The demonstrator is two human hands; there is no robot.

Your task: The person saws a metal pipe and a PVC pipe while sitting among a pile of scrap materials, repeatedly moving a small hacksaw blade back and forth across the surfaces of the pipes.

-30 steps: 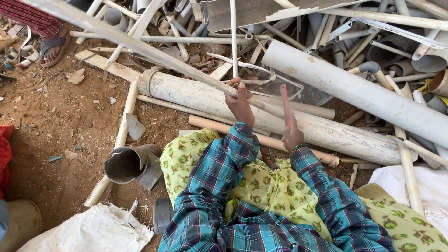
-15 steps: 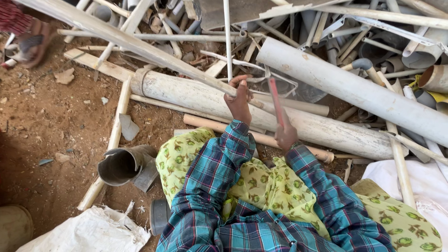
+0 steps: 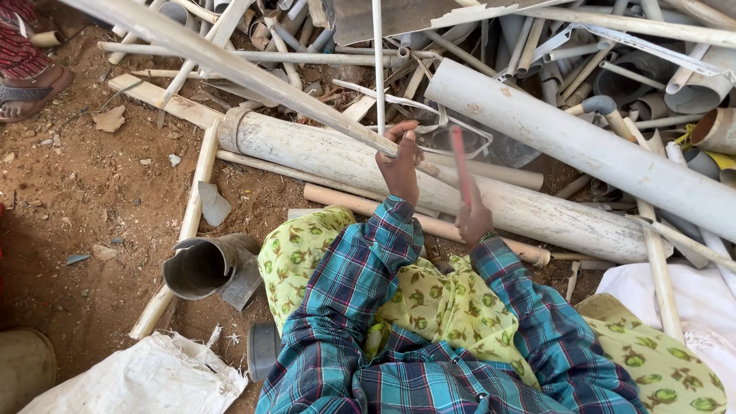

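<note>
My left hand [image 3: 400, 162] grips a long, thin white plastic pipe [image 3: 230, 65] that slants up to the far left over the pile. My right hand [image 3: 473, 218] holds a slim red rod-like tool [image 3: 460, 165] upright, its tip near a bent white strip [image 3: 429, 115]. Both arms are in blue plaid sleeves over a green patterned cloth [image 3: 445, 307] on my lap. Just beyond my hands lies a thick dirty white pipe [image 3: 322, 149], crosswise.
A heap of white and grey plastic pipes [image 3: 583, 146] fills the far side. A short grey pipe socket [image 3: 201, 266] lies at the left on brown dirt. White sacks [image 3: 146, 379] sit near left and right [image 3: 675, 291]. Another person's sandalled foot [image 3: 31, 88] is at the far left.
The view has shifted slightly; my hands have stayed on the thin pipe and the red tool, with the red tool tilting a little more upright.
</note>
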